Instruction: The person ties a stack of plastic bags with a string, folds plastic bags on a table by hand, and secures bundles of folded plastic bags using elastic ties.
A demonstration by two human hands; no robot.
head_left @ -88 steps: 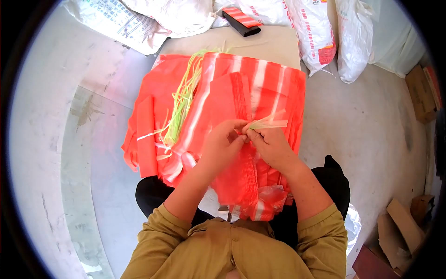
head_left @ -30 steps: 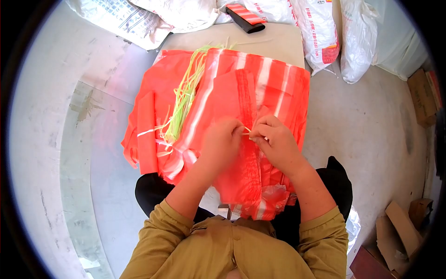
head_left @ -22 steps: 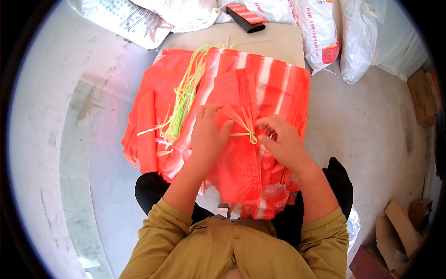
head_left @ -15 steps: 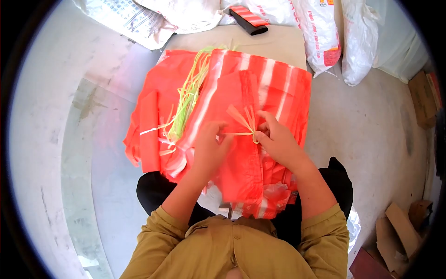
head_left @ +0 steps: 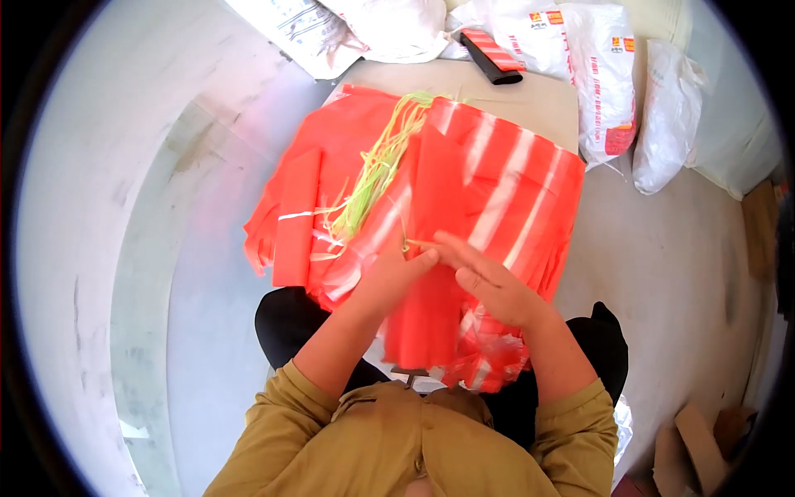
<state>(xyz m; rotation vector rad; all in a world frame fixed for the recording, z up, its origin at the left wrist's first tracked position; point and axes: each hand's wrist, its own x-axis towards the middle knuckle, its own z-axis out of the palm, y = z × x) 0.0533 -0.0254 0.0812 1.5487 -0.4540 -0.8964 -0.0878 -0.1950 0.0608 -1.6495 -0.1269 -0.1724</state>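
Observation:
A long folded bundle of red plastic bags (head_left: 437, 182) stands out from the red-and-white striped plastic bags (head_left: 513, 174) under it. My left hand (head_left: 396, 273) is closed around the bundle's left side, with its thumb on top and its other fingers hidden. A thin yellow-green plastic strip (head_left: 406, 247) shows by that thumb. Over the bundle's right side lies my right hand (head_left: 493, 286), fingers stretched and tips close to the strip. Loose yellow-green strips (head_left: 368, 182) lie to the left, beside another red bundle (head_left: 296, 219) tied with a pale band.
The pile rests on a beige board (head_left: 530, 103) before my knees. At its far edge lies a black and red-striped roll (head_left: 493, 58). White printed sacks (head_left: 600, 83) line the back. Cardboard pieces (head_left: 700, 447) stand on the floor at lower right.
The bundle has been turned and now looks narrower. My left hand has moved onto its side, and my right hand's pinch has loosened into stretched fingers. The strip's fanned ends no longer show.

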